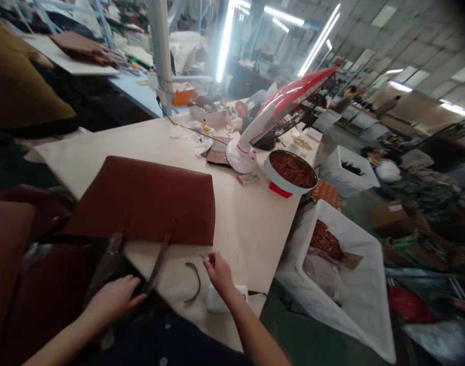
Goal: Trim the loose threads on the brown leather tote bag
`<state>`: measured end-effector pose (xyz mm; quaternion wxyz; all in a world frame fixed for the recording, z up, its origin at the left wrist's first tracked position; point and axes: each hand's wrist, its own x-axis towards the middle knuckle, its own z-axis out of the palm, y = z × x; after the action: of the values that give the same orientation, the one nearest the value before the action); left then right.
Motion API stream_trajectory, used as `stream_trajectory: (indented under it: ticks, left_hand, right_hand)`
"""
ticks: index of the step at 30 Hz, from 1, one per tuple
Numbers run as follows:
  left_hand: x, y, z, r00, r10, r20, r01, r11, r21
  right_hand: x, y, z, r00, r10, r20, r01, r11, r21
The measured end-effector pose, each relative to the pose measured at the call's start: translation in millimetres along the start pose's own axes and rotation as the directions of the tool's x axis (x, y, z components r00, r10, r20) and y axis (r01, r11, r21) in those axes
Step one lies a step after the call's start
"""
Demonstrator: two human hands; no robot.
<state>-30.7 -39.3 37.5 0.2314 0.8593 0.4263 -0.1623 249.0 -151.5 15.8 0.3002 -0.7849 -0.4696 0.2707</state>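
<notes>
A brown leather bag (148,201) lies flat on the pale table (251,223) in front of me, its two straps (160,256) pointing toward me. My left hand (112,300) rests on the near strap end and the dark material at the table's edge. My right hand (217,272) pinches a small thin object, too small to tell what it is, just right of a curved dark strip (194,282) lying on the table. A small white box (217,301) sits beside my right wrist.
A red and white desk fan (274,114) and a round tin of brown leather pieces (291,173) stand at the far right of the table. White bins (354,284) with leather pieces sit on the floor to the right. More brown bags (11,264) pile up at left.
</notes>
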Motion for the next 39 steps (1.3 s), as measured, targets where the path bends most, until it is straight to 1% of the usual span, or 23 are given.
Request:
stream_trajectory:
  ticks: [2, 3, 5, 6, 8, 11, 13, 15, 18, 21, 23, 26, 29, 32, 35, 39]
  left_hand:
    - [15, 25, -10.4, 0.994, 0.073, -0.078, -0.072, 0.997, 0.020]
    - [26, 38, -12.5, 0.985, 0.100, -0.138, -0.096, 0.995, 0.036]
    - [53, 63, -12.6, 0.956, 0.109, -0.271, -0.097, 0.994, 0.058]
    - [67, 74, -11.7, 0.944, 0.108, -0.312, -0.093, 0.994, 0.061]
    - [92, 90, -9.8, 0.930, 0.099, -0.354, -0.087, 0.995, 0.049]
    - [118, 100, -7.9, 0.924, 0.099, -0.370, -0.107, 0.994, 0.000]
    - [127, 100, -7.1, 0.925, 0.106, -0.365, -0.139, 0.988, -0.065]
    - [133, 97, -6.8, 0.934, 0.089, -0.347, -0.152, 0.975, -0.160]
    - [142, 93, -9.2, 0.957, 0.003, -0.290, -0.107, 0.933, -0.344]
    - [150, 94, -14.0, 0.974, -0.059, -0.221, -0.067, 0.848, -0.525]
    - [153, 98, -16.3, 0.980, -0.069, -0.186, -0.063, 0.781, -0.622]
    - [154, 105, -15.8, 0.988, -0.057, -0.145, -0.066, 0.688, -0.723]
    - [153, 111, -11.0, 0.992, -0.031, -0.119, -0.074, 0.628, -0.775]
    - [149, 111, -7.0, 0.992, -0.024, -0.124, -0.084, 0.609, -0.789]
    - [139, 96, -10.8, 0.987, -0.047, -0.151, -0.088, 0.627, -0.774]
    - [123, 63, -28.7, 0.977, -0.104, -0.187, -0.067, 0.678, -0.732]
  right_hand:
    - [2, 7, 6, 1.000, -0.008, 0.006, 0.008, 1.000, -0.022]
    - [5, 10, 9, 1.000, -0.017, 0.000, 0.016, 0.999, -0.036]
    - [12, 13, 13, 0.999, -0.030, -0.020, 0.029, 0.997, -0.070]
    - [17, 13, 14, 0.999, -0.034, -0.032, 0.031, 0.996, -0.087]
    - [26, 14, 15, 0.998, -0.039, -0.057, 0.032, 0.992, -0.122]
    - [39, 15, 14, 0.996, -0.041, -0.085, 0.027, 0.986, -0.164]
    - [46, 17, 13, 0.995, -0.041, -0.095, 0.023, 0.982, -0.187]
    - [51, 19, 13, 0.994, -0.045, -0.095, 0.025, 0.979, -0.203]
    - [57, 21, 16, 0.995, -0.065, -0.077, 0.047, 0.975, -0.217]
    - [63, 21, 20, 0.994, -0.094, -0.050, 0.080, 0.971, -0.223]
    - [67, 20, 23, 0.994, -0.100, -0.042, 0.088, 0.970, -0.225]
    - [73, 21, 27, 0.995, -0.088, -0.047, 0.075, 0.970, -0.229]
    - [75, 25, 30, 0.996, -0.075, -0.053, 0.061, 0.971, -0.230]
    - [72, 28, 32, 0.996, -0.073, -0.059, 0.059, 0.974, -0.219]
    - [67, 30, 34, 0.994, -0.091, -0.054, 0.079, 0.978, -0.194]
    - [72, 27, 39, 0.992, -0.126, -0.022, 0.121, 0.979, -0.163]
